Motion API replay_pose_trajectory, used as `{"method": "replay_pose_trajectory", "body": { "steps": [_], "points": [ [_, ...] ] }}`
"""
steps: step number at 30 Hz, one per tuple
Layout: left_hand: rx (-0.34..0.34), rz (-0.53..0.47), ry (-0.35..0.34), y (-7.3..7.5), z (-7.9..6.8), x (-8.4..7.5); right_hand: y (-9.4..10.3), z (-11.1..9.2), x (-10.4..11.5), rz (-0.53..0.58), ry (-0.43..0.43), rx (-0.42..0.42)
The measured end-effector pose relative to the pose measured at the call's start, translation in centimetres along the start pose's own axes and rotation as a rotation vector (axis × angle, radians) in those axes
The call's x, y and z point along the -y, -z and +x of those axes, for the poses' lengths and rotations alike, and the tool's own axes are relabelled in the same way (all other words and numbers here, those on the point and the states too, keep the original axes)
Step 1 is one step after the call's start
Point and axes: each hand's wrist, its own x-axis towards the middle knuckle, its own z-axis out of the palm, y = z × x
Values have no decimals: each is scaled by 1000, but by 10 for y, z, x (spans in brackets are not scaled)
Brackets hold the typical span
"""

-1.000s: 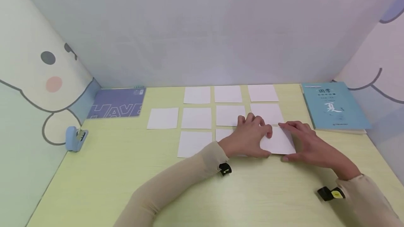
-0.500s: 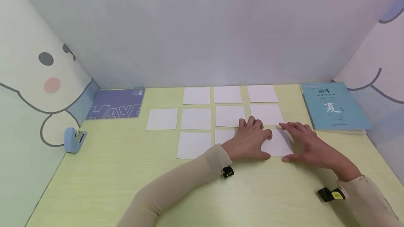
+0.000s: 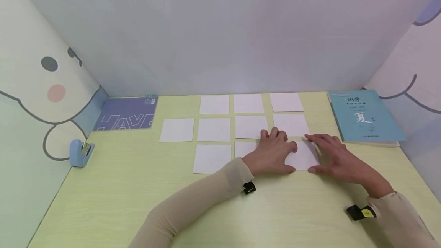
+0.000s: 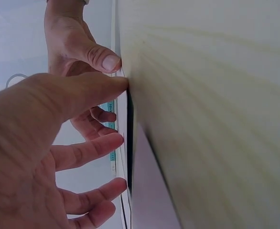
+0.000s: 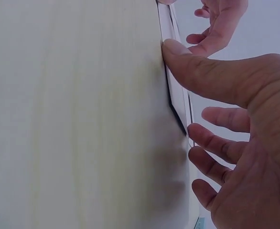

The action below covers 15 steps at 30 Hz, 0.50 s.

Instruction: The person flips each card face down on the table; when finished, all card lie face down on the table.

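A square white card [image 3: 302,156] is at the right end of the nearest row, between my two hands. My left hand [image 3: 270,155] is bent over its left side, thumb at the near edge and index finger curled above the card. At its right side, my right hand [image 3: 332,158] spans the card, thumb [image 5: 176,47] on the near edge and index finger towards the far corner. Both wrist views show a dark line beneath the card's edge. Partly under my left hand lies another white card [image 3: 244,149]; one more [image 3: 212,159] lies left of it.
Several white cards [image 3: 251,126] form rows behind, one [image 3: 177,129] sticking out to the left. A blue book [image 3: 366,116] stands at the back right, a purple notebook [image 3: 125,113] at the back left. A blue stapler [image 3: 80,153] sits by the left wall.
In the head view the card between my hands has come down a little, and the dark line under its near edge no longer shows. Over the last half second both hands stay almost still.
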Motion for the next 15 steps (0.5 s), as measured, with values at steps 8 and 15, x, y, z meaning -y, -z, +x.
{"method": "replay_pose_trajectory", "body": {
  "steps": [8, 15],
  "points": [
    [-15, -23, -1, -2, -9, 17, 4, 7, 5, 28, -39, 27],
    [-60, 19, 34, 16, -32, 54, 8, 20, 12, 19, -101, 17]
  ]
}}
